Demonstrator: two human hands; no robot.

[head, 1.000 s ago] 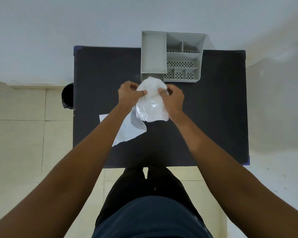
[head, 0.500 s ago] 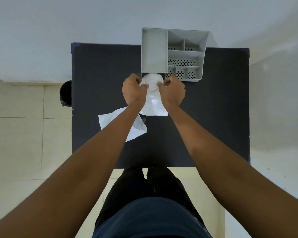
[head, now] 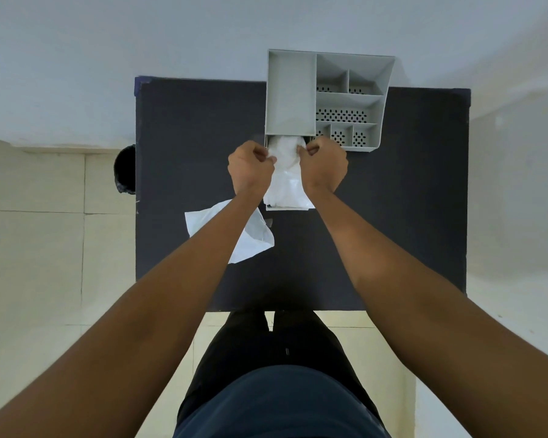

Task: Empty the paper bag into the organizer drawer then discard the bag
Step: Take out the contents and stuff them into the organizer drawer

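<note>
The grey organizer [head: 291,96] stands at the table's far edge. Its drawer [head: 288,209] is pulled out toward me; only the pale front edge shows. A crumpled, glossy white bag [head: 287,184] hangs over the drawer with its top at the organizer's front. My left hand [head: 250,167] pinches the bag's upper left edge. My right hand [head: 323,165] pinches its upper right edge. Both fists are closed on it. The bag hides the inside of the drawer.
A second flat white bag [head: 253,238] lies on the dark table [head: 187,137], partly under my left forearm. A black bin [head: 125,169] stands on the floor by the table's left edge. The organizer's right half has several open compartments [head: 345,115].
Both hands have carried the white bag away from me to the organizer's front and lowered it over the pulled-out drawer. The bag now hangs longer and narrower.
</note>
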